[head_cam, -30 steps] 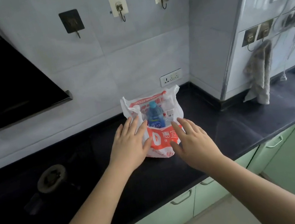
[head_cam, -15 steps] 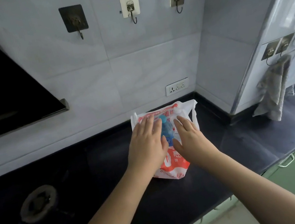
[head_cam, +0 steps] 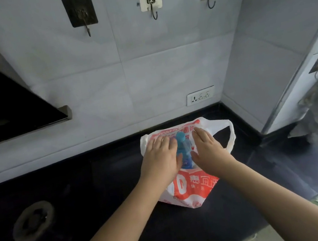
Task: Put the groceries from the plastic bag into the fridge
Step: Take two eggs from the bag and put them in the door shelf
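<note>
Head view: plastic bag (head_cam: 189, 191) sits on the dark tabletop (head_cam: 120, 169), roughly centre frame, white with red print, mouth facing up. One loop handle flops out at 3 o'clock of the bag. Blue-capped bottle (head_cam: 183, 150) stands upright in the opening, cap poking above the rim.

Left hand (head_cam: 160, 158) rests at 9 o'clock of the bottle, fingers extended and close together, palm down on the bag's edge. Right hand (head_cam: 208, 150) mirrors it at 3 o'clock, fingers also straight and together. Neither is pinching anything that I can see; both look laid flat on the plastic, flanking the bottle. Actual contact with the bottle: cannot tell, though the thumbs sit just beside it.

Step in hand, my read: opening the bag or reaching for the first item. Nothing is out yet, and no fridge in frame.

Next move probably calls for spreading the mouth wider, or closing one hand round the bottle's neck while the other pins the bag down so the thin plastic doesn't lift with it. Other contents mostly hidden; something pale behind the bottle, unidentifiable.
</note>
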### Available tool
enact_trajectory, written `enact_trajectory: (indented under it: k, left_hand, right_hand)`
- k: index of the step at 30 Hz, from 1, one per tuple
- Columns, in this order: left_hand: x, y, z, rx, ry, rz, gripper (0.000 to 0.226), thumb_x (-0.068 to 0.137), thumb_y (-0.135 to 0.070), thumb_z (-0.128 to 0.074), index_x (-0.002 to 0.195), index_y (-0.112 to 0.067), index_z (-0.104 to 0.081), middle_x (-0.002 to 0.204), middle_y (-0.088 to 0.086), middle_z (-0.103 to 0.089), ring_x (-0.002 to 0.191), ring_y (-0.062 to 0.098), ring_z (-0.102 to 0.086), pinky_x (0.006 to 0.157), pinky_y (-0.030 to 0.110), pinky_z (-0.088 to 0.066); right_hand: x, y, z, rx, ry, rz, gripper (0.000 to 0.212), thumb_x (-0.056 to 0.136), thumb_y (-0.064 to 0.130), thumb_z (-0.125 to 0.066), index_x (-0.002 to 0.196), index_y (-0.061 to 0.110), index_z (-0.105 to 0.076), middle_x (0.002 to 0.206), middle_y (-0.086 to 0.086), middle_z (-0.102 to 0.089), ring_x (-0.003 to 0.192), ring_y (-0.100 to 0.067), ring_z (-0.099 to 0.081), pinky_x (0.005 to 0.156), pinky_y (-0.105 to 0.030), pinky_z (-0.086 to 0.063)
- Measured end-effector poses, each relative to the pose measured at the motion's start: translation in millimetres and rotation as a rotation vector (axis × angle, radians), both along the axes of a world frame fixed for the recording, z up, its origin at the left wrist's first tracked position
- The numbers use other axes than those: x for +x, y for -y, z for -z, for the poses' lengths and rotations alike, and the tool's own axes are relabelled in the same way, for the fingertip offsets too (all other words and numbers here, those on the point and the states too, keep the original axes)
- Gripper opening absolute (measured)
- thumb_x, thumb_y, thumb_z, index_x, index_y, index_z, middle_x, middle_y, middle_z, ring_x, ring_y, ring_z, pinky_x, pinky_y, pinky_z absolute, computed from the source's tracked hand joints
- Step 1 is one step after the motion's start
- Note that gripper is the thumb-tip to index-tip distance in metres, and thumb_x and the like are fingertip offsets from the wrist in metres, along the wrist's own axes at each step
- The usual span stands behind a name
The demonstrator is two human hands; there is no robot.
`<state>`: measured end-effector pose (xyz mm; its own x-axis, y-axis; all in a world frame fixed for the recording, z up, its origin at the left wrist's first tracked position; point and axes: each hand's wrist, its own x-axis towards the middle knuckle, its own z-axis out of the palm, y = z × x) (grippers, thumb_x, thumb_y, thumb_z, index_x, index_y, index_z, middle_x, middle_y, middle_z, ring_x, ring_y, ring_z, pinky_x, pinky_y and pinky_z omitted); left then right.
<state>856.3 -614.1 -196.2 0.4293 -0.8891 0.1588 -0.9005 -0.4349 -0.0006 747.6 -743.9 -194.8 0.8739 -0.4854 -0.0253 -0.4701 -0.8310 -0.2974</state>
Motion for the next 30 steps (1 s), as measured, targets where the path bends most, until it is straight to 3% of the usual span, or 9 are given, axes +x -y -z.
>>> enact_trajectory:
  k: [4, 9, 17, 23, 26, 30]
  left_hand:
    - [12, 2, 10, 0.058, 0.031, -0.095, 0.065, 0.099, -0.055, -0.032, 0.151, -0.016, -0.030, 0.158, 0.009, -0.030, 0.147, 0.028, -0.022, 0.121, 0.046, -0.016]
    - [20, 2, 21, 0.057, -0.038, -0.183, 0.074, 0.096, -0.060, -0.035, 0.155, -0.019, -0.014, 0.163, 0.006, -0.014, 0.150, 0.026, -0.012, 0.118, 0.042, -0.020]
    - [38, 10, 29, 0.072, 0.023, -0.270, 0.091, 0.086, -0.073, -0.038, 0.152, -0.011, -0.026, 0.157, 0.008, -0.032, 0.145, 0.025, -0.028, 0.115, 0.041, -0.024]
    - [53, 11, 38, 0.112, 0.005, -0.299, 0.098, 0.082, -0.080, -0.032, 0.153, -0.013, -0.022, 0.159, 0.005, -0.030, 0.146, 0.022, -0.024, 0.119, 0.043, -0.021]
    - [56, 13, 38, 0.128, -0.008, -0.295, 0.097, 0.082, -0.079, -0.032, 0.154, -0.015, -0.018, 0.160, 0.003, -0.026, 0.147, 0.021, -0.020, 0.120, 0.041, -0.018]
    - [59, 14, 39, 0.126, 0.005, -0.282, 0.102, 0.076, -0.080, -0.016, 0.154, -0.014, -0.021, 0.159, 0.004, -0.028, 0.147, 0.021, -0.023, 0.120, 0.040, -0.018]
  right_hand:
    - [3, 26, 5, -0.018, -0.013, -0.021, 0.074, 0.098, 0.041, -0.046, 0.154, 0.011, -0.009, 0.163, -0.007, -0.008, 0.150, -0.022, -0.003, 0.121, -0.043, -0.014]
    - [3, 51, 11, -0.072, -0.026, -0.052, 0.079, 0.096, 0.055, -0.039, 0.154, 0.013, -0.005, 0.164, -0.005, -0.003, 0.150, -0.021, 0.002, 0.122, -0.040, -0.007]
    - [12, 91, 22, -0.056, -0.042, -0.071, 0.084, 0.094, 0.057, -0.044, 0.155, 0.014, -0.006, 0.164, -0.002, -0.003, 0.150, -0.018, 0.004, 0.121, -0.038, -0.004]
    - [16, 112, 34, -0.019, -0.061, -0.102, 0.085, 0.091, 0.064, -0.039, 0.155, 0.017, -0.007, 0.164, 0.000, -0.007, 0.150, -0.017, 0.001, 0.121, -0.039, -0.006]
    - [19, 120, 35, 0.052, -0.045, -0.081, 0.079, 0.093, 0.063, -0.035, 0.155, 0.018, -0.013, 0.163, 0.000, -0.013, 0.150, -0.017, -0.004, 0.120, -0.039, -0.009]
    - [22, 132, 34, 0.082, -0.018, -0.053, 0.054, 0.102, 0.043, -0.033, 0.150, 0.018, -0.030, 0.154, -0.005, -0.035, 0.145, -0.022, -0.024, 0.116, -0.037, -0.021]
